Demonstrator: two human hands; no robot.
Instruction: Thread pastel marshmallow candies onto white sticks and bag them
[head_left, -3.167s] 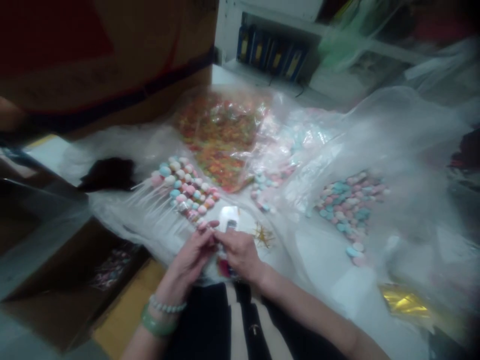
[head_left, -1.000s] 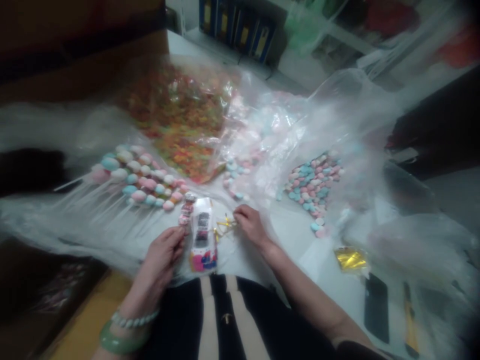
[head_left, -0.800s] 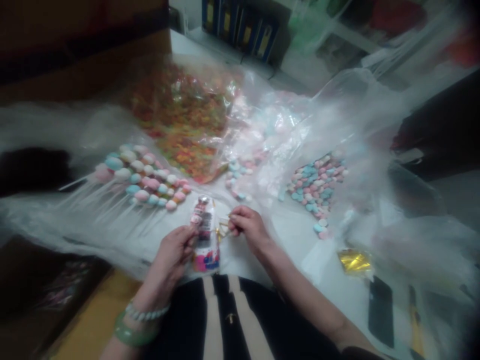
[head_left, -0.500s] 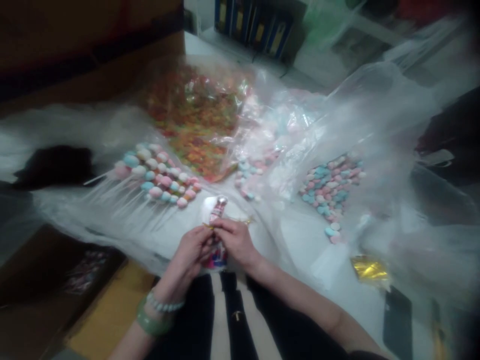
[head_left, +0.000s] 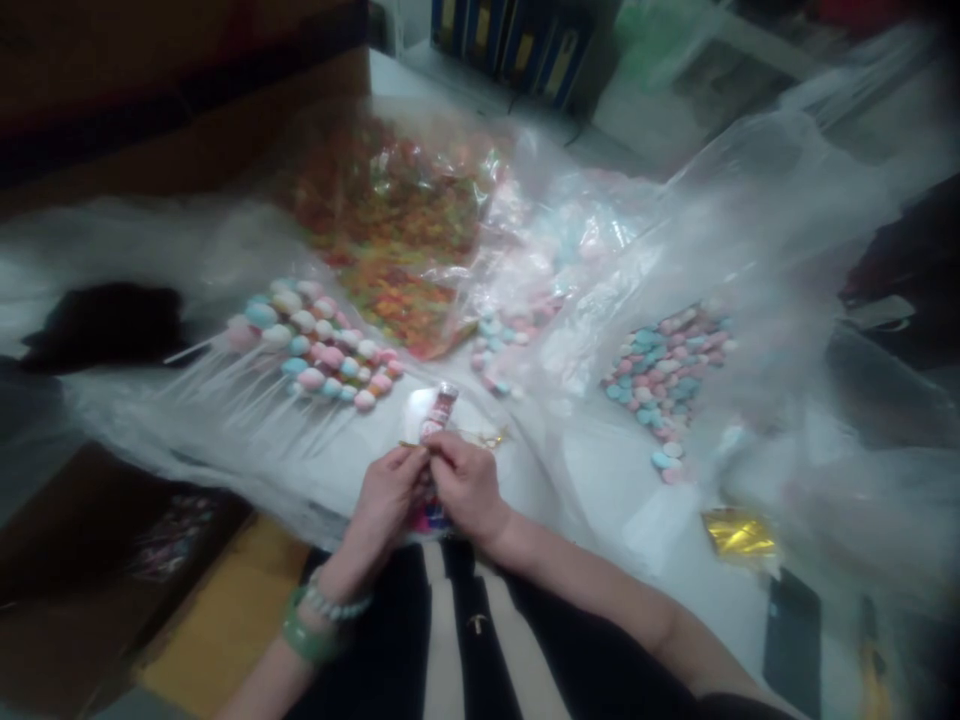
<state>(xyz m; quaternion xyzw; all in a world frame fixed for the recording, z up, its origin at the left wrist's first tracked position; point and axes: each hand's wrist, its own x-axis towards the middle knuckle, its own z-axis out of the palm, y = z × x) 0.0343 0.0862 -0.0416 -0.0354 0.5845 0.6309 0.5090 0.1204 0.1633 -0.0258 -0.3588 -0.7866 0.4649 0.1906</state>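
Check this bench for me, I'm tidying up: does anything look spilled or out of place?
Possibly: loose pastel candies lie in a scattered patch at the mouth of the clear bag, seemingly spilled out onto the plastic sheet.

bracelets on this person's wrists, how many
2. A white beaded bracelet and a green bangle are both on the left wrist. The right wrist shows none.
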